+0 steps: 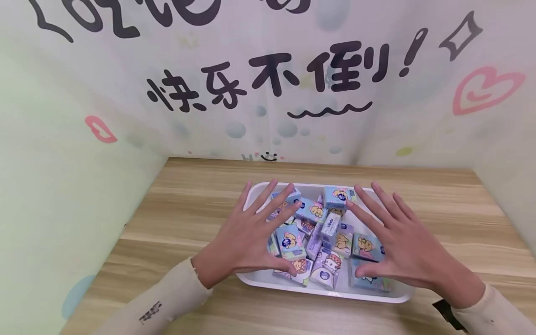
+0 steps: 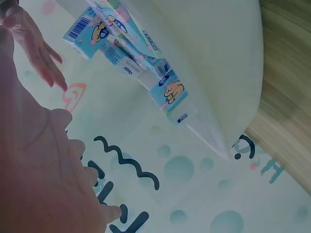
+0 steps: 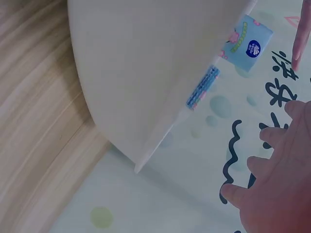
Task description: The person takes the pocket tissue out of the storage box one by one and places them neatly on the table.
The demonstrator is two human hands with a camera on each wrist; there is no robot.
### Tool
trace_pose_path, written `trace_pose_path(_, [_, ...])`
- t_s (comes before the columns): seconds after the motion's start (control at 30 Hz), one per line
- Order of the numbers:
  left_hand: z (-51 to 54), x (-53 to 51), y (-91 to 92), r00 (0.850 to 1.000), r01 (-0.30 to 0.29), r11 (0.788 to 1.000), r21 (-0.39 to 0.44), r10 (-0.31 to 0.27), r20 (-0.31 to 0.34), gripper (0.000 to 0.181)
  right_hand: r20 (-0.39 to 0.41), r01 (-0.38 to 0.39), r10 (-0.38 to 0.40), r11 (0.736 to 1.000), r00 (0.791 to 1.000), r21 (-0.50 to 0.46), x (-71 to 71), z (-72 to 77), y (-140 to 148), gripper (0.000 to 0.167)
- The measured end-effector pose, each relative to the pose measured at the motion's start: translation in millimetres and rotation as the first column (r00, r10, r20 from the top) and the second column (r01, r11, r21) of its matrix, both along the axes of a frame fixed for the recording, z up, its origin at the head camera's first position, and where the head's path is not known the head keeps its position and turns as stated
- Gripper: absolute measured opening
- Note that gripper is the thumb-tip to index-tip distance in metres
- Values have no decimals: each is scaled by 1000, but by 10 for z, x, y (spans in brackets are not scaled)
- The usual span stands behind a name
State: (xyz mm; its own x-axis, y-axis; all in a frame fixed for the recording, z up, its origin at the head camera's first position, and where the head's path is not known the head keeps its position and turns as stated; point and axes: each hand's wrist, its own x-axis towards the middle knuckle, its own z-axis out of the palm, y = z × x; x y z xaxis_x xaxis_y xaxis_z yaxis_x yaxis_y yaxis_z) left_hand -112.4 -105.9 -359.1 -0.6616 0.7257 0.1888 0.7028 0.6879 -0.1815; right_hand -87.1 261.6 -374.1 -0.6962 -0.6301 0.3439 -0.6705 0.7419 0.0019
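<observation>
Both hands are held over a white tray (image 1: 335,294) with their fingers straight and spread. My left hand (image 1: 249,239) is above the tray's left side, and my right hand (image 1: 412,251) is above its right side. Neither holds anything. Small tissue packs in blue and purple wrappers with cartoon animals lie heaped in the tray. One pack (image 1: 331,227) stands out on top near the middle, and a blue pack (image 1: 336,197) lies at the back. In both wrist views the tray's outer wall (image 2: 218,58) (image 3: 131,63) hides most packs; a few show above the rim.
The tray rests on a wood-grain table (image 1: 167,218). Behind the table hangs a pale cloth backdrop (image 1: 234,135) with black lettering, hearts and dots, and similar pale sides stand left and right. A small black object (image 1: 448,314) shows by the right sleeve.
</observation>
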Motion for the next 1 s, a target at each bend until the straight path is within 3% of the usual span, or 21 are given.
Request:
trace_pose_path(0.3, [-5, 33, -149, 999, -13, 1000, 5, 13, -40, 129, 0, 21, -21, 999, 1000, -27, 64, -7, 135, 128])
trace_pose_path(0.6, [-28, 63, -314, 999, -20, 1000, 4, 21, -29, 128, 40, 58, -58, 998, 998, -9, 150, -38, 295, 133])
trace_pose_path(1.0, [-33, 86, -467, 997, -18, 999, -42, 21, 73, 123, 64, 54, -51, 998, 997, -41, 247, -99, 474, 131])
